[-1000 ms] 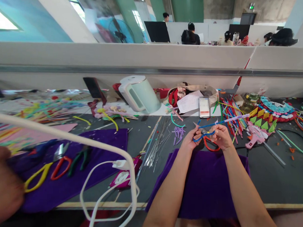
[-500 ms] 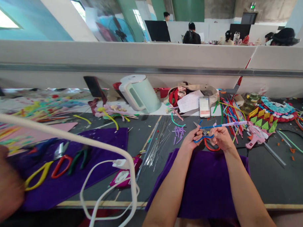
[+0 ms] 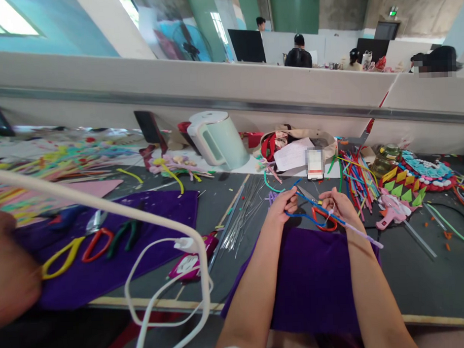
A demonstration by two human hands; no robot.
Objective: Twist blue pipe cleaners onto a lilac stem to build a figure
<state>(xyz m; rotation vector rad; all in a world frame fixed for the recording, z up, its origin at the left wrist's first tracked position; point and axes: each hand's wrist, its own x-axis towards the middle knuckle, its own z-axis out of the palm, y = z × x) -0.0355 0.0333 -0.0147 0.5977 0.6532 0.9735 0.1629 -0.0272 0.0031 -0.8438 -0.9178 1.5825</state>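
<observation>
My left hand (image 3: 283,206) pinches a blue pipe cleaner (image 3: 307,215), and its short tip sticks up past the fingers. The strand runs right as two blue lengths, with a lilac pipe-cleaner stretch (image 3: 363,236) slanting down over my right forearm. My right hand (image 3: 338,205) is closed at the strand, by a small lilac twist; its fingertips are partly hidden. Behind and below the strand lie red-handled scissors (image 3: 325,222). A purple cloth (image 3: 315,283) spreads under my forearms.
A pink glue gun (image 3: 393,209) and a bundle of pipe cleaners (image 3: 356,182) lie to the right. Thin wires (image 3: 243,222) and a pale green kettle (image 3: 225,141) are left of my hands. A white cable (image 3: 199,276) loops in front; another person's arm (image 3: 12,268) is far left.
My hands have moved slightly apart, the left one leftward. The strand's lilac end has swung from level down to a slant across my right forearm.
</observation>
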